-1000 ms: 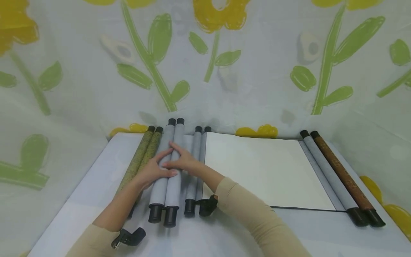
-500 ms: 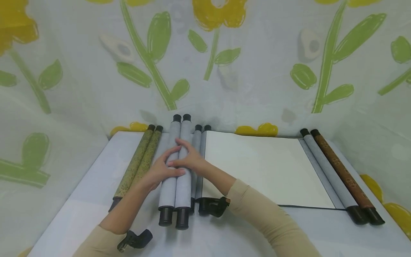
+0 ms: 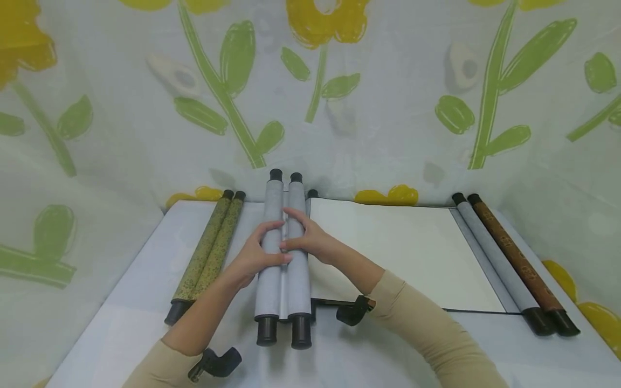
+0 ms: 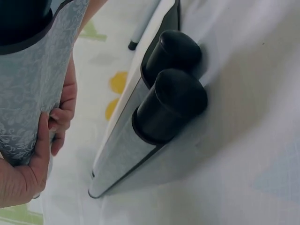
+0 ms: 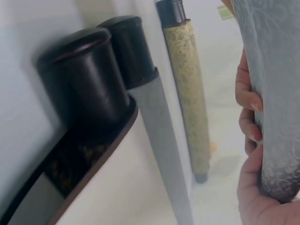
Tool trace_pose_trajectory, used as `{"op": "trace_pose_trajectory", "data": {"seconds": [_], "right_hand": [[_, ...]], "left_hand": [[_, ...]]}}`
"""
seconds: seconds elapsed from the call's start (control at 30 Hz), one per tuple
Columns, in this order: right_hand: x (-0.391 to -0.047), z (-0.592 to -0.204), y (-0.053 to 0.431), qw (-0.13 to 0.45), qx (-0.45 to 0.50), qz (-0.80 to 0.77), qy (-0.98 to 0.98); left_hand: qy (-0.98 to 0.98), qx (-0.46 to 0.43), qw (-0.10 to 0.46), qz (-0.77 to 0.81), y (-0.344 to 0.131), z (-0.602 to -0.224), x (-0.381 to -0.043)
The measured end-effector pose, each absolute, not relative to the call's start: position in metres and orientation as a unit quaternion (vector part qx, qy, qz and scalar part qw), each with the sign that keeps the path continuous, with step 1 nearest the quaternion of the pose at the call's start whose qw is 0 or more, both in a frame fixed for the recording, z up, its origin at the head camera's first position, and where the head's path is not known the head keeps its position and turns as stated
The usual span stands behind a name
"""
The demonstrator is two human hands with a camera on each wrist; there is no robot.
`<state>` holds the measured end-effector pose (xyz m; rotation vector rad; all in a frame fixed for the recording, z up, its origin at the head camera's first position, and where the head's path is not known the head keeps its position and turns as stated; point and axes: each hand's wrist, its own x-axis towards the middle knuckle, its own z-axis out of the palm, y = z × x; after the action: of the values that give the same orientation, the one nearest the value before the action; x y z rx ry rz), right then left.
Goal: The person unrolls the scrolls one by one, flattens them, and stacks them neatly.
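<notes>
A scroll (image 3: 268,275) of pale grey-blue patterned cloth, wound on two rollers with black end knobs, is held up over the table. My left hand (image 3: 256,253) grips its left roll, the thumb lying across toward the other roll. On the right roll (image 3: 299,275) my right hand (image 3: 315,237) has its grip. Both hands are around the middle of the rolls; in the left wrist view, fingers (image 4: 62,122) wrap the patterned cloth (image 4: 23,103). In the right wrist view the held cloth (image 5: 276,79) fills the right edge. Part of the scroll beneath is hidden.
Under and right of the hands lies an opened scroll with cream paper (image 3: 388,253). Its grey right roll (image 3: 502,264) lies beside a brown patterned roll (image 3: 516,256). A yellow-green speckled double roll (image 3: 208,253) lies left. A flowered curtain (image 3: 388,140) hangs behind the table.
Both hands have carried the held scroll to the right, from beside the yellow-green rolls to over the grey left rolls of the opened scroll. Its two rolls now stand slightly farther apart.
</notes>
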<state>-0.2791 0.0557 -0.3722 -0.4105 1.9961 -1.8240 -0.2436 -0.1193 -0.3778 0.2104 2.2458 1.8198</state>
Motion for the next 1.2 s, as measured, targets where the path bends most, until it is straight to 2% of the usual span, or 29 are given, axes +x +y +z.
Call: {"op": "trace_pose_trajectory", "data": {"seconds": [0.23,0.63,1.2], "right_hand": [[-0.276,-0.369,0.070,0.199,-0.124,-0.632,0.739],[-0.269,-0.374,0.078,0.092,-0.069,-0.612,0.783],[-0.268,-0.370,0.101,0.112,-0.032,-0.582,0.805]], "left_hand": [[0.793,0.056,0.108,0.597,-0.108,-0.380,-0.242],[0.790,0.071,0.058,0.606,-0.089,-0.386,-0.244],[0.816,0.047,0.053,0.573,-0.079,-0.384,-0.243]]}}
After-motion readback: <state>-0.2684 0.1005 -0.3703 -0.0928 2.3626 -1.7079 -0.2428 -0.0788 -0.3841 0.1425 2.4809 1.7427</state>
